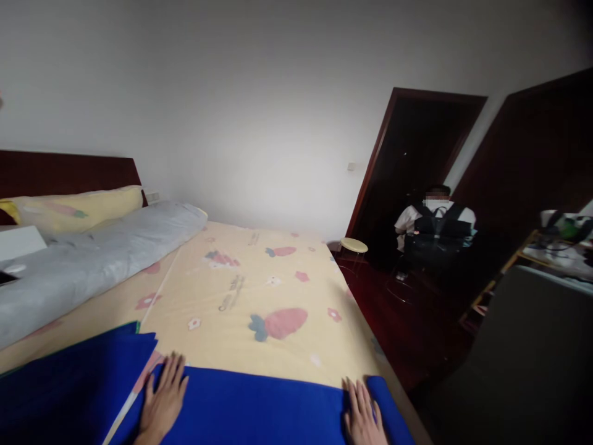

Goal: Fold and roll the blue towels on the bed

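A blue cloth (259, 408) is spread over the near end of the bed, its right end rolled or folded up near the mattress edge. My left hand (164, 395) lies on the cloth's left part, palm down with fingers stretched forward. On its right part rests my right hand (364, 414), fingers extended, just beside the rolled end. Neither hand grips anything. To the left of my left hand lies another blue piece of cloth (78, 383), folded, with a green edge. The lower part of both cloths runs out of view.
The bed's yellow sheet (278, 278) has carrot and flower prints. A grey rolled quilt (102, 253) and a yellow pillow (92, 207) lie by the headboard (69, 173). Beyond stand a round stool (353, 245) and a seated person (435, 222). A dark cabinet-like block (532, 346) is at right.
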A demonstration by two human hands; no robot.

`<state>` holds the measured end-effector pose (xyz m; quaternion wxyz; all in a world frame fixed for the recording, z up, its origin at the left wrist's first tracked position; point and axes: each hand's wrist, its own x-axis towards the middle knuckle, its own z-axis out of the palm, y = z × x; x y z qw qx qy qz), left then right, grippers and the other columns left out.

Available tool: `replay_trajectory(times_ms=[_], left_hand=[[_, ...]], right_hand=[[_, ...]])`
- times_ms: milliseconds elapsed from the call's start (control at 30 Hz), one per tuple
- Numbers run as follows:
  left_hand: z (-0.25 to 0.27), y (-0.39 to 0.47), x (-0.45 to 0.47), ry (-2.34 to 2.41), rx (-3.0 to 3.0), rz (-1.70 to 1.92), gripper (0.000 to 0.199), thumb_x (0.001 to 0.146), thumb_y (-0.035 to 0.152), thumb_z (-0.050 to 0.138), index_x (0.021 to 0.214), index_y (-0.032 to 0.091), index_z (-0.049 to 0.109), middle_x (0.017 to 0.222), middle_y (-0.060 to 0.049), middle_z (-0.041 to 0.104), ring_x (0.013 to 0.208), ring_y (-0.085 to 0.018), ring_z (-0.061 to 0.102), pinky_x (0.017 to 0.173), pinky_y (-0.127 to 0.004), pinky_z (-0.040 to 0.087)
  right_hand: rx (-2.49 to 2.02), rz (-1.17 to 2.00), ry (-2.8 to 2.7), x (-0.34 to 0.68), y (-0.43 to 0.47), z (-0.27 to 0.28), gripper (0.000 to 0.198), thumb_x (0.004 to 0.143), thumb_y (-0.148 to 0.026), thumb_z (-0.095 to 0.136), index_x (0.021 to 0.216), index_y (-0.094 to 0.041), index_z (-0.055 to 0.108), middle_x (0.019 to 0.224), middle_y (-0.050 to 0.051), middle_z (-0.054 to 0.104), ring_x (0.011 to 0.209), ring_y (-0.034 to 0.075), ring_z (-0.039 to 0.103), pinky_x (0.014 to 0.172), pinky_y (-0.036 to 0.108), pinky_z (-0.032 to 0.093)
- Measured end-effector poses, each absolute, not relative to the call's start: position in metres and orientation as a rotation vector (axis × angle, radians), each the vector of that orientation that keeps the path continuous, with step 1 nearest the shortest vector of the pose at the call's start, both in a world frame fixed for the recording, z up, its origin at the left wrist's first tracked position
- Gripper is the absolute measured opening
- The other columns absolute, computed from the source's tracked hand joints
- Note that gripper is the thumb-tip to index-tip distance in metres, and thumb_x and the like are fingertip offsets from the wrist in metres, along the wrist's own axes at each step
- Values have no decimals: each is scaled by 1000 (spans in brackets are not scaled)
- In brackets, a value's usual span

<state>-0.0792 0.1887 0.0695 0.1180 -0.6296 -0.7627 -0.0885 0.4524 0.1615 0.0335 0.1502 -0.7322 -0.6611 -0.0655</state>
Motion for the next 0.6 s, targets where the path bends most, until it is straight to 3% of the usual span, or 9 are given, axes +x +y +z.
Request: replay_trajectory(times_ms=[67,167,267,367,467,600], left_hand=[[69,189,-26,-2044,-2024,-395,55,95,31,20,148,20,29,156,-5,29,147,-22,18,118,-50,15],[61,187,55,-1761,-2464,-445,52,95,29,27,147,30,27,154,2,34,144,-17,28,117,-39,26],[56,186,86,-1697,-2714,-353,53,95,32,29,148,36,20,156,4,29,142,-16,33,114,-39,32],[57,188,39,-2006,-2534,-238,52,96,42,25,147,37,23,158,3,23,145,-18,25,116,-47,25],[57,190,-46,-2396,-1983,-135,60,93,44,24,149,25,23,161,-4,14,148,-23,14,118,-53,14],[51,190,-120,-2590,-1746,-117,69,90,53,21,151,22,14,162,-5,12,148,-22,14,117,-51,14]], right_hand=[[-2016,-222,-1894,395,167,37,61,87,-32,35,144,-9,36,153,13,30,143,31,26,116,55,25],[-1672,20,-2176,304,176,36,59,89,-26,36,147,-25,30,152,1,33,141,23,31,114,47,32],[-1596,173,-2232,271,180,31,51,93,-39,39,143,-36,35,149,-2,38,137,22,39,110,45,39],[-1810,167,-2169,323,173,28,52,93,-51,37,142,-34,39,149,0,37,137,25,37,111,50,36],[-2090,37,-1962,406,159,27,58,92,-56,32,143,-31,36,152,2,33,140,27,32,112,53,33],[-2223,-27,-1890,458,145,25,67,91,-62,25,148,-26,27,156,3,26,143,26,26,114,52,30]])
